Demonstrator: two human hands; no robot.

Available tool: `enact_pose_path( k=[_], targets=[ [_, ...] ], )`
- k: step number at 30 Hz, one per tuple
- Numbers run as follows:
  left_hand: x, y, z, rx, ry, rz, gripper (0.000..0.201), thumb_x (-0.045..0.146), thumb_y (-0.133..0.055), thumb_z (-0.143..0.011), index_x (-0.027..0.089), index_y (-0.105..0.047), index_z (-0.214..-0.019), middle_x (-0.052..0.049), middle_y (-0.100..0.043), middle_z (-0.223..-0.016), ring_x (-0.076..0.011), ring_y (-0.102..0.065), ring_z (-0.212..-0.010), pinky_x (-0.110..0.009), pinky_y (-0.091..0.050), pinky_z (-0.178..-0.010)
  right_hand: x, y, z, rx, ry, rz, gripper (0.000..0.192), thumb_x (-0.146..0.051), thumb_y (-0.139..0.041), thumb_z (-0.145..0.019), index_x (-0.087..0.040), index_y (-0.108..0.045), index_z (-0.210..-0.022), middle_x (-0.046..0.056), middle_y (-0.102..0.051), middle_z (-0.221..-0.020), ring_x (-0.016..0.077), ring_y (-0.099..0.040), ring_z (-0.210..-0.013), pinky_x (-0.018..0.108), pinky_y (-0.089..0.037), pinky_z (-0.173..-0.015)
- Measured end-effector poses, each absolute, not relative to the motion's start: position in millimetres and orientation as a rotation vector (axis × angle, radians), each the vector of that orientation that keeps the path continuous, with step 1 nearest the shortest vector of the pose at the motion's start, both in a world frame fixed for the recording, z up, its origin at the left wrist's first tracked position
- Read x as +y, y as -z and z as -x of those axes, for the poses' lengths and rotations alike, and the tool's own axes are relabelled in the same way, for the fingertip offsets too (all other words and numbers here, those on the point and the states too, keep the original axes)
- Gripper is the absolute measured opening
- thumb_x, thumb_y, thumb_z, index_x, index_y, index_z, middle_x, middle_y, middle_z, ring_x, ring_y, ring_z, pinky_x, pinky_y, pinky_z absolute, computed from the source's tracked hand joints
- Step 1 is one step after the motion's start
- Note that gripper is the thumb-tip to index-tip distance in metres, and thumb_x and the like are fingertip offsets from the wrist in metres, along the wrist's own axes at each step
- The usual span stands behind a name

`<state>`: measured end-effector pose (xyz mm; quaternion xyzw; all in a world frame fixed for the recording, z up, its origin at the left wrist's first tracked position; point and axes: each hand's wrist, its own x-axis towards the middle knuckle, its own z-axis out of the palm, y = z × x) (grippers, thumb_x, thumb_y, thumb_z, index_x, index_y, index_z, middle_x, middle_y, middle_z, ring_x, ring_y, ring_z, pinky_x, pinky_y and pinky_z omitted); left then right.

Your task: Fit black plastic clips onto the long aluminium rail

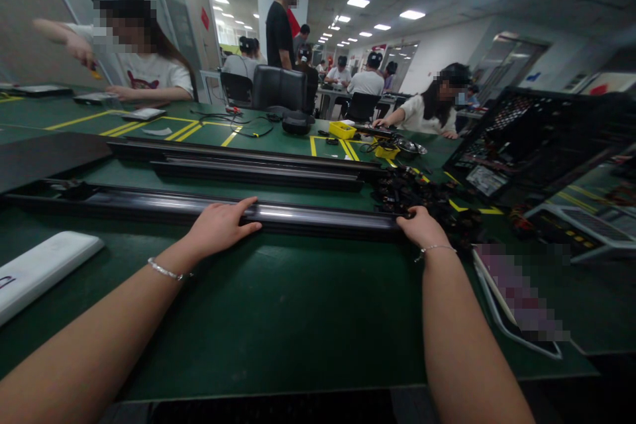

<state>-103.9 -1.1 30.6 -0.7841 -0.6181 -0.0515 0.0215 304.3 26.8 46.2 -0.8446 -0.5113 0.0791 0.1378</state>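
A long black metal profile [308, 215] with a shiny rounded face lies lengthwise across the green table. My left hand [218, 225] grips it near its middle, with thumb on the near side and index finger along the far edge; the other fingers are mostly hidden. At the right end, my right hand [424, 228] has its fingers closed on the same profile, their tips partly out of sight. Behind it lie a shorter black profile [258, 172] and another long one [209, 151]. A heap of small black parts [417, 195] sits just beyond my right hand.
On the left is a white box-like bar [50, 265]; on the right, a tablet-like object [517, 298] and an upright black perforated frame [541, 139]. Yellow trays [342, 130] and cables stand farther back. Co-workers [144, 59] sit across the table.
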Motion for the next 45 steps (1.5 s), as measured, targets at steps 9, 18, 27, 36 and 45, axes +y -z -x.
enact_pose_path(
  k=[9, 18, 27, 36, 45],
  targets=[
    [-0.8, -29.0, 105.1, -1.904, 0.165, 2.432, 0.069, 0.062, -0.034, -0.080, 0.022, -0.033, -0.136, -0.009, -0.066, -0.107, -0.0274, -0.059, -0.102, -0.038, -0.039, -0.088, 27.5, -47.9, -313.0, -1.434, -0.254, 2.475, 0.051, -0.037, -0.051, -0.075, -0.017, -0.047, -0.121, 0.014, -0.059, -0.111, 0.0267, -0.057, -0.100, 0.035, -0.042, -0.083],
    [-1.3, -31.2, 103.8, -1.934, 0.147, 2.428, 0.069, 0.061, -0.035, -0.080, 0.022, -0.033, -0.137, -0.008, -0.066, -0.109, -0.0264, -0.059, -0.103, -0.037, -0.038, -0.089, 29.8, -44.1, -327.8, -1.377, -0.199, 2.476, 0.049, -0.033, -0.052, -0.075, -0.015, -0.049, -0.120, 0.014, -0.060, -0.109, 0.0257, -0.058, -0.098, 0.033, -0.043, -0.082],
    [-0.9, -30.6, 104.5, -1.937, 0.156, 2.430, 0.068, 0.062, -0.035, -0.080, 0.023, -0.034, -0.136, -0.008, -0.065, -0.111, -0.0261, -0.058, -0.105, -0.037, -0.038, -0.090, 30.1, -43.6, -338.8, -1.316, -0.142, 2.493, 0.047, -0.033, -0.055, -0.074, -0.015, -0.052, -0.118, 0.013, -0.062, -0.105, 0.0251, -0.058, -0.097, 0.033, -0.044, -0.082],
    [-0.4, -30.1, 104.9, -1.929, 0.169, 2.440, 0.069, 0.061, -0.036, -0.080, 0.022, -0.034, -0.136, -0.008, -0.067, -0.107, -0.0257, -0.059, -0.103, -0.036, -0.038, -0.090, 33.3, -36.8, -346.8, -1.343, -0.035, 2.486, 0.040, -0.033, -0.054, -0.073, -0.016, -0.059, -0.108, 0.012, -0.063, -0.103, 0.0243, -0.059, -0.093, 0.033, -0.045, -0.079],
    [0.1, -31.0, 105.0, -1.946, 0.168, 2.447, 0.069, 0.062, -0.035, -0.080, 0.023, -0.033, -0.136, -0.008, -0.065, -0.110, -0.0265, -0.057, -0.105, -0.037, -0.038, -0.091, 33.6, -36.2, -350.5, -1.304, -0.028, 2.489, 0.035, -0.033, -0.055, -0.069, -0.020, -0.064, -0.101, 0.009, -0.065, -0.101, 0.0270, -0.060, -0.095, 0.035, -0.045, -0.081]
  ],
)
